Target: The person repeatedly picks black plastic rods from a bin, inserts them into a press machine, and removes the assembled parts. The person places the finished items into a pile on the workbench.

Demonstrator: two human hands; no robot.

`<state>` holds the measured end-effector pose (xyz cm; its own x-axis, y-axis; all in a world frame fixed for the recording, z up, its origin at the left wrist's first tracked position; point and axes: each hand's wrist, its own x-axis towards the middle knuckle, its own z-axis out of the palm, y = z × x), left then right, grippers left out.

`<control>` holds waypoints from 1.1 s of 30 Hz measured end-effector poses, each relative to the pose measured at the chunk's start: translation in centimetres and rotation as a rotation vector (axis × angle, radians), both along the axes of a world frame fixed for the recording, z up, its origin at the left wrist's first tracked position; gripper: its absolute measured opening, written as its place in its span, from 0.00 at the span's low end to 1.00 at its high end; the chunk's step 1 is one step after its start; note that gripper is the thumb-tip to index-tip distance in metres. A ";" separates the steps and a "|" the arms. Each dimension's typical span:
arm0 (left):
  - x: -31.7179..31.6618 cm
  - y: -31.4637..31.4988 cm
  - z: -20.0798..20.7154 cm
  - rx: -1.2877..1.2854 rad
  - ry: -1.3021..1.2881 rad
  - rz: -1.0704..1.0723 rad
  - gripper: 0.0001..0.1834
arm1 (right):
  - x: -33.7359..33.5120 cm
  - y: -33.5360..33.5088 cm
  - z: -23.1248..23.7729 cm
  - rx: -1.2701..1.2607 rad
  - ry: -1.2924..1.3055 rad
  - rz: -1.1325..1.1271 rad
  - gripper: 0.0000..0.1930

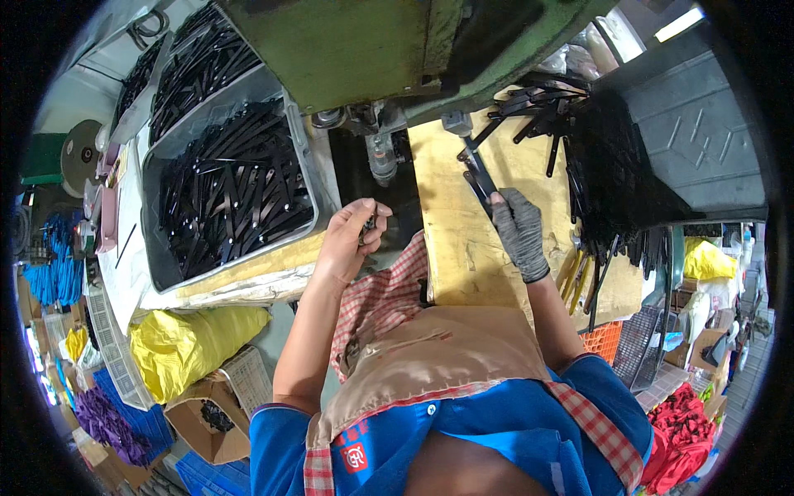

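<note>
My left hand (pixel 351 236), bare, is curled closed in front of the press head (pixel 381 157). Small dark pieces show between its fingers, too small and covered to name. My right hand (pixel 519 231) wears a grey knitted glove and is closed on black metal strips (pixel 478 183) over the yellow board (pixel 451 248). Beyond those strips, a grey block (pixel 456 123) sits at the far end of a dark shaft; I cannot tell whether it is joined to what I hold. A pile of similar black strips (pixel 542 103) lies to the far right.
A grey bin (pixel 310 178) full of black strips stands left, with more bins behind. The green machine body (pixel 356 50) overhangs the far side. A tipped grey bin (pixel 691 132) spills strips at right. Yellow-handled tools (pixel 575 277) lie near the board's right edge.
</note>
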<state>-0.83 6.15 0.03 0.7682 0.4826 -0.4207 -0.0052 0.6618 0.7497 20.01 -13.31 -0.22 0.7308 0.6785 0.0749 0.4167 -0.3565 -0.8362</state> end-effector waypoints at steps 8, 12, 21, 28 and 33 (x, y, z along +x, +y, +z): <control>2.4 2.4 2.1 0.266 0.021 0.115 0.19 | -4.3 3.2 1.8 0.108 -0.018 0.270 0.10; 4.0 3.8 2.7 0.365 0.027 0.143 0.18 | -4.7 3.1 1.2 0.048 0.024 0.264 0.11; 6.6 5.9 1.1 0.429 0.121 0.008 0.17 | 1.7 -1.5 -3.5 -0.269 -0.540 -0.040 0.19; 5.0 4.3 -2.5 -0.221 -0.076 0.274 0.20 | 5.3 -2.8 -4.0 -0.410 -0.208 0.201 0.16; 3.8 0.0 -4.7 -0.267 0.048 0.227 0.23 | 0.2 0.1 0.1 -0.067 0.094 0.161 0.12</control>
